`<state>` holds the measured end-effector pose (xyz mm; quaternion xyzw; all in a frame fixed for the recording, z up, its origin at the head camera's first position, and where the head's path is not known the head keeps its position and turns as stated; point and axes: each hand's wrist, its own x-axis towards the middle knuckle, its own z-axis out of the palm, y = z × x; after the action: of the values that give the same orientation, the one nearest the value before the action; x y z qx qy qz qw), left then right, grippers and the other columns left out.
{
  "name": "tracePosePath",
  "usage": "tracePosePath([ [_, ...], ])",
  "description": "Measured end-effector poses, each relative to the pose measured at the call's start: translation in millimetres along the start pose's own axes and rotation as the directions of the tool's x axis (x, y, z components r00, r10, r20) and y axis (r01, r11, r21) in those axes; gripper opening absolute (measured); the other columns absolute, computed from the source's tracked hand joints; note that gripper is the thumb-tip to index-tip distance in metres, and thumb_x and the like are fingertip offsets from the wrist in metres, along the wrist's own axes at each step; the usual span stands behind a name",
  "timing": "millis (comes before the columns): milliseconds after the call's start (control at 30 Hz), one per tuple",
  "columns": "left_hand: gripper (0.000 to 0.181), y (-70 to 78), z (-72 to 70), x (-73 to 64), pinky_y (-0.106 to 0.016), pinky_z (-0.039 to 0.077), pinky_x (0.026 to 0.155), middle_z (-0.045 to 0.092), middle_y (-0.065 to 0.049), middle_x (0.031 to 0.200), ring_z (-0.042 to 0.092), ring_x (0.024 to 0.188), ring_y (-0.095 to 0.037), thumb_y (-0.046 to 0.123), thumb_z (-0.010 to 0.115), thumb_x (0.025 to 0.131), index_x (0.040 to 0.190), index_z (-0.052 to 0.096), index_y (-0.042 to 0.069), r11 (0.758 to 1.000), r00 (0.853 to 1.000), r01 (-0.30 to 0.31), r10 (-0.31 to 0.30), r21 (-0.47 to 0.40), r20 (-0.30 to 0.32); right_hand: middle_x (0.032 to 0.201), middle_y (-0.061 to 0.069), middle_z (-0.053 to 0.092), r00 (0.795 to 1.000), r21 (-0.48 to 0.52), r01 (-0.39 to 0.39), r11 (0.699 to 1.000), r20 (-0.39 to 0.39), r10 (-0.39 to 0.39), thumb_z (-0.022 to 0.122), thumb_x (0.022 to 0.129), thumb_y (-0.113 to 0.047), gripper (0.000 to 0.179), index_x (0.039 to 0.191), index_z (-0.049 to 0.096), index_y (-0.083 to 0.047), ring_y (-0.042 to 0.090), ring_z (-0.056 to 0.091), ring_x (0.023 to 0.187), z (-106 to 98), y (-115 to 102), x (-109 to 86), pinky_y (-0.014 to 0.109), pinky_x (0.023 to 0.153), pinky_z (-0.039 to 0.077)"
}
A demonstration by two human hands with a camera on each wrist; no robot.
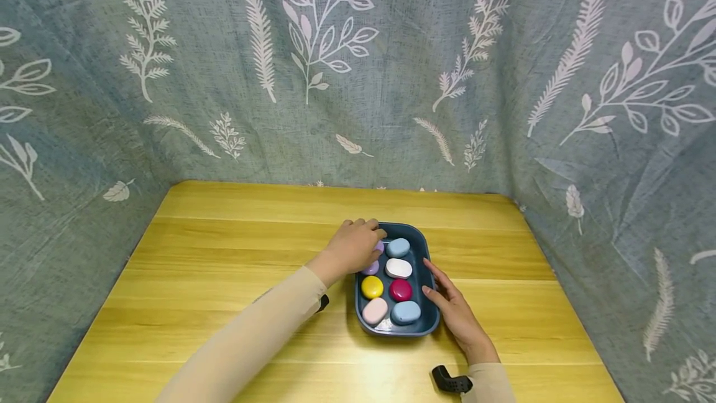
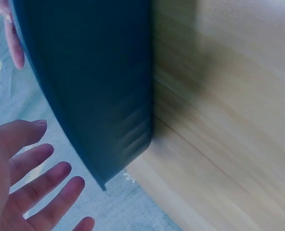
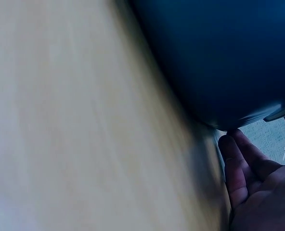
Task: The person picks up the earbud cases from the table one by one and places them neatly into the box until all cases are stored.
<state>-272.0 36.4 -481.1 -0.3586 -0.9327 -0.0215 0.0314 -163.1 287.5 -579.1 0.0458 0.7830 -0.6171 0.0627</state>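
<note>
A dark blue rectangular tub (image 1: 434, 310) with rounded corners sits on the wooden table. In it lie smooth, rounded, soap-like pieces in two rows: light blue (image 1: 398, 248), white (image 1: 399, 268), yellow (image 1: 371, 287), magenta (image 1: 400, 290), pale pink (image 1: 375, 311) and another light blue (image 1: 406, 313). Two purple pieces (image 1: 370, 268) are partly covered by my left hand (image 1: 353, 246), which reaches over the far left corner. The left wrist view shows its fingers spread and holding nothing. My right hand (image 1: 457, 311) rests against the tub's right side, thumb and forefinger extended at the rim.
The yellowish wooden table (image 1: 235, 235) spreads out around the tub. Grey-blue curtains (image 1: 358, 79) with white leaf prints hang behind the table and along both sides. A black wrist device (image 1: 450, 382) sits by the right sleeve.
</note>
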Motion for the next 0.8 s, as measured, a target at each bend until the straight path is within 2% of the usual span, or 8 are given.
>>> tracePosePath([
  [100,0.041,-2.0,-3.9,-5.3,-0.046,0.046,0.094,0.057,0.002,0.126,0.056,0.111,-0.023,0.044,0.058,0.094,0.131,0.059,0.025,1.0,1.0,0.009,-0.009,-0.014,-0.009,0.154,0.0,0.031,1.0,0.0,0.009,1.0,-0.007,-0.009,0.058,0.097,-0.032,0.057,0.146,0.034,-0.045,0.023,0.035,0.133,-1,-2,-0.9,0.023,0.104,0.034],
  [200,0.044,-3.9,-6.3,-9.6,-0.045,0.045,0.095,0.056,0.003,0.126,0.054,0.114,-0.024,0.045,0.059,0.093,0.132,0.058,0.025,0.999,1.0,0.009,-0.009,-0.033,-0.028,0.153,0.001,0.032,1.0,0.005,0.016,1.0,-0.015,-0.016,0.058,0.097,-0.032,0.056,0.146,0.034,-0.044,0.023,0.036,0.131,-1,-4,-1.8,0.015,0.097,0.035],
  [367,0.047,-8.6,-10.0,-17.6,-0.045,0.045,0.096,0.054,0.003,0.128,0.051,0.118,-0.024,0.046,0.06,0.092,0.134,0.057,0.024,0.999,0.999,0.01,-0.013,-0.051,-0.053,0.155,0.0,0.029,1.0,-0.003,0.015,1.0,0.0,-0.015,0.057,0.097,-0.034,0.055,0.146,0.034,-0.044,0.022,0.034,0.133,-1,-4,-0.7,0.015,0.099,0.033],
  [633,0.049,-19.6,-14.1,-30.9,-0.045,0.043,0.102,0.051,0.0,0.137,0.048,0.127,-0.024,0.048,0.057,0.093,0.136,0.055,0.025,0.996,0.997,0.03,-0.036,-0.086,-0.07,0.149,0.0,0.037,1.0,0.022,-0.008,1.0,-0.001,0.008,0.058,0.097,-0.035,0.056,0.147,0.034,-0.044,0.02,0.038,0.131,-1,-2,0.1,0.013,0.095,0.039],
  [800,0.053,-27.8,-12.7,-39.0,-0.046,0.039,0.107,0.048,0.0,0.143,0.045,0.132,-0.023,0.052,0.054,0.094,0.139,0.052,0.024,0.995,0.995,0.034,-0.043,-0.096,-0.091,0.147,0.0,0.038,1.0,-0.003,-0.009,1.0,-0.014,0.009,0.058,0.096,-0.039,0.054,0.145,0.036,-0.045,0.02,0.04,0.13,-4,-6,0.1,0.018,0.097,0.039],
])
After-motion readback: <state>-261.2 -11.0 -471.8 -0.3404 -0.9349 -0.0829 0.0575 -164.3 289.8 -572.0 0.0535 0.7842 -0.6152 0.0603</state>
